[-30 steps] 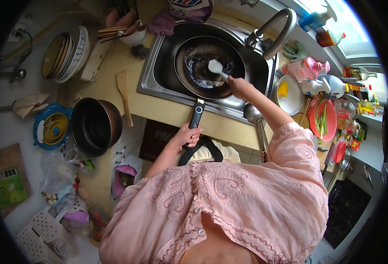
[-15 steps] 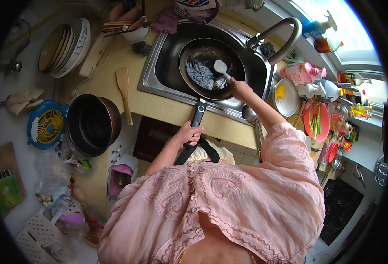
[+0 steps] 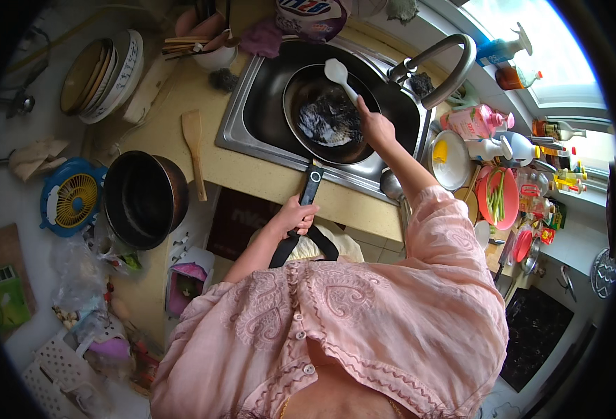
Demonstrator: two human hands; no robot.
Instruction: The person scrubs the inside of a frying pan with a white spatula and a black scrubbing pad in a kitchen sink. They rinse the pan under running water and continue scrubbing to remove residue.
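Observation:
A dark frying pan (image 3: 306, 140) with whitish suds across its bottom lies in the steel sink (image 3: 255, 105). My left hand (image 3: 296, 215) is closed round its black handle (image 3: 311, 183), which sticks out over the counter's front edge. My right hand (image 3: 375, 126) grips a white dish brush (image 3: 336, 72) by its handle. The brush's rounded head is over the far part of the pan, near the rim; whether its bristles touch the pan cannot be seen.
The curved faucet (image 3: 454, 77) arches at the sink's right corner. A wooden spatula (image 3: 193, 140) and a deep dark pot (image 3: 144, 199) stand left of the sink. On the right are a white bowl (image 3: 450, 171), a pink basin (image 3: 491, 209) with green stalks, and several bottles (image 3: 486, 122).
My right hand has moved the brush from the suds toward the pan's far rim, its head now farther up and left. My left hand keeps its hold on the handle.

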